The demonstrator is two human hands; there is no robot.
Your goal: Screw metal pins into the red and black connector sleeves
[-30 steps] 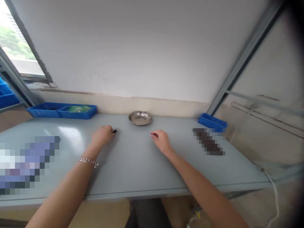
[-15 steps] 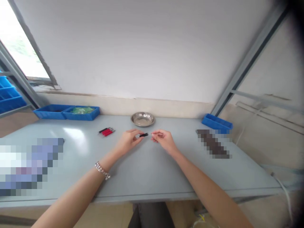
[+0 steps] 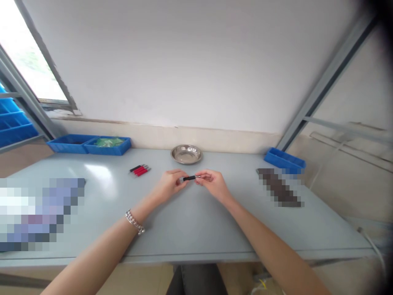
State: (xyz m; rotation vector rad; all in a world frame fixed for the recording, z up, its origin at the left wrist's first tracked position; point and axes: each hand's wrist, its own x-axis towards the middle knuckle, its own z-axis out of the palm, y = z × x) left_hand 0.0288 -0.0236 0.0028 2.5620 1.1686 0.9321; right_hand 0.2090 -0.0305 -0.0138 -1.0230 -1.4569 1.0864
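Observation:
A short black pen-like piece (image 3: 188, 178) lies level between my two hands, just above the grey table. My left hand (image 3: 172, 183) pinches its left end, where a pale tip shows. The fingers of my right hand (image 3: 212, 182) are closed at the other end, around a thin silvery part (image 3: 198, 176) that meets the black body. Whether that part is seated inside the body cannot be made out. To the left, several red and black pens (image 3: 140, 169) lie side by side on the table.
Behind my hands stands a round metal dish (image 3: 186, 154). Blue bins (image 3: 108, 146) are at the back left, one holding green-and-clear packets; another blue bin (image 3: 285, 160) sits at the back right. Blurred-out items lie at the left and right. The table (image 3: 190, 229) ends near my body.
My right hand has come up to the black piece, and its fingers now meet the end that was free. The piece has turned to lie more level. The view has shifted slightly.

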